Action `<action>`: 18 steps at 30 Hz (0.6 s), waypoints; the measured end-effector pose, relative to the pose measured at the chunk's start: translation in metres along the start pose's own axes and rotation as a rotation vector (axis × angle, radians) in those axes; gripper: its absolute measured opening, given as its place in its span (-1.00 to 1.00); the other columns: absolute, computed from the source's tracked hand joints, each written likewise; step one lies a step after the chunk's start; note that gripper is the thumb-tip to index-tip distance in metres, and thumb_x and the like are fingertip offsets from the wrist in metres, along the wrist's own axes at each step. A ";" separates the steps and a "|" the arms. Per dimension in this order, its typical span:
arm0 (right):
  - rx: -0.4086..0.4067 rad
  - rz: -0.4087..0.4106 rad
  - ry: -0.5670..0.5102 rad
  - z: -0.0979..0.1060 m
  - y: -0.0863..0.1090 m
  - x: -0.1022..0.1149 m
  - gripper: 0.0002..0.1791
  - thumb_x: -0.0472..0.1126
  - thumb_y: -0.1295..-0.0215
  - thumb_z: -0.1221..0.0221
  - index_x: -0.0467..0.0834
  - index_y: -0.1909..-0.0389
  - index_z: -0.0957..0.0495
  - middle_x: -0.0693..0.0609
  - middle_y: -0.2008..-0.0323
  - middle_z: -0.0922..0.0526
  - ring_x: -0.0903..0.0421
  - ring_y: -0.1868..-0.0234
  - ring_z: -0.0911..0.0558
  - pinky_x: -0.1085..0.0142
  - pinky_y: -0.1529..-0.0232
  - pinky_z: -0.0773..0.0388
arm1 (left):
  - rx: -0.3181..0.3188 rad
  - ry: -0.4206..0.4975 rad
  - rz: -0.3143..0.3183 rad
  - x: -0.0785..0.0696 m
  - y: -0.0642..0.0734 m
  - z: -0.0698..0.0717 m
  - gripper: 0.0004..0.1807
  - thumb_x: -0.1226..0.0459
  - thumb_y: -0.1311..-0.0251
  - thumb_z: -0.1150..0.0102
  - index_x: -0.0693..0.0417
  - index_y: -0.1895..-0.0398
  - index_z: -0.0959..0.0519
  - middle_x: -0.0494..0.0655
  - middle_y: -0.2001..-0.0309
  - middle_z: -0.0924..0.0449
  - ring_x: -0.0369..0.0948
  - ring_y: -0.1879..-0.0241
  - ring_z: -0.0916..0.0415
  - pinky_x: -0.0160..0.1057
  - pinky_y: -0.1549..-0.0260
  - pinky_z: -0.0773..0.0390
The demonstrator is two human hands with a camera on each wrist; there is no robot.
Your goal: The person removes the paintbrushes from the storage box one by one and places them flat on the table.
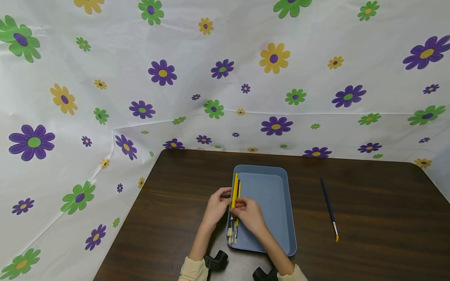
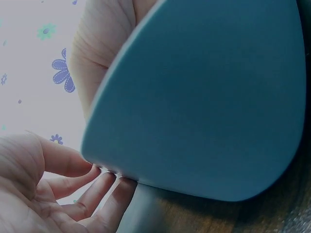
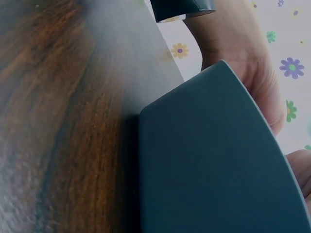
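A shallow blue-grey tray (image 1: 270, 207) lies on the table, with several paintbrushes lengthwise along its left wall, pale bristles (image 1: 230, 234) toward the near end. My left hand (image 1: 215, 208) is at the tray's left rim, its extended fingers touching the outer wall. In the left wrist view, those fingertips meet the edge of the tray (image 2: 204, 111). My right hand (image 1: 251, 214) reaches over the tray and pinches a yellow-handled paintbrush (image 1: 234, 191) between thumb and fingers. In the right wrist view, the tray wall (image 3: 209, 160) hides most of the fingers.
A dark-blue-handled paintbrush (image 1: 328, 203) with an orange-yellow tip lies on the brown wooden table (image 1: 372, 210), right of the tray. Behind and to the left hangs a white flower-print cloth (image 1: 190, 47). Each wrist wears a black camera mount (image 1: 216, 260).
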State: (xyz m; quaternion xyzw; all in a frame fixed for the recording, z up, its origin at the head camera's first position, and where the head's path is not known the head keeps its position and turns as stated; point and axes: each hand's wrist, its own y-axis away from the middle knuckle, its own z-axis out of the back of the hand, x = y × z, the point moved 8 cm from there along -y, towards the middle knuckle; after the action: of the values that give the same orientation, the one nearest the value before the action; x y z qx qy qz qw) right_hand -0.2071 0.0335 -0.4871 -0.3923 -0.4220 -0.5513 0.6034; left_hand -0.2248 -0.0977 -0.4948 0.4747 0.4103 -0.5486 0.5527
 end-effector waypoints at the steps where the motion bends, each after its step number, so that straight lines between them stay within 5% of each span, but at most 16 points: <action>1: 0.002 0.002 0.000 0.000 0.000 0.000 -0.60 -0.39 -0.08 -0.42 -0.51 0.07 -0.63 -0.17 0.30 -0.72 -0.06 0.28 -0.75 0.16 0.24 -0.69 | 0.002 0.002 0.000 0.000 0.000 0.000 -0.56 0.44 -0.31 -0.16 0.34 -0.25 -0.56 0.26 -0.12 -0.60 -0.12 0.22 -0.57 -0.20 0.28 -0.56; 18: 0.008 -0.013 -0.027 -0.001 -0.002 -0.003 -0.68 -0.54 -0.02 -0.27 -0.54 0.13 -0.62 -0.15 0.37 -0.70 0.01 0.38 -0.71 0.24 0.42 -0.67 | -0.005 -0.008 -0.004 0.001 -0.001 0.000 -0.58 0.45 -0.29 -0.16 0.34 -0.22 -0.58 0.25 -0.10 -0.60 -0.09 0.19 -0.59 -0.13 0.25 -0.63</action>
State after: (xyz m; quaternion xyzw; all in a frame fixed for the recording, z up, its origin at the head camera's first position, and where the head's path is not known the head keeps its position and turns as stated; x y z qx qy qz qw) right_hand -0.2093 0.0337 -0.4898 -0.3944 -0.4349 -0.5483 0.5956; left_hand -0.2260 -0.0974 -0.4958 0.4703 0.4103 -0.5504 0.5545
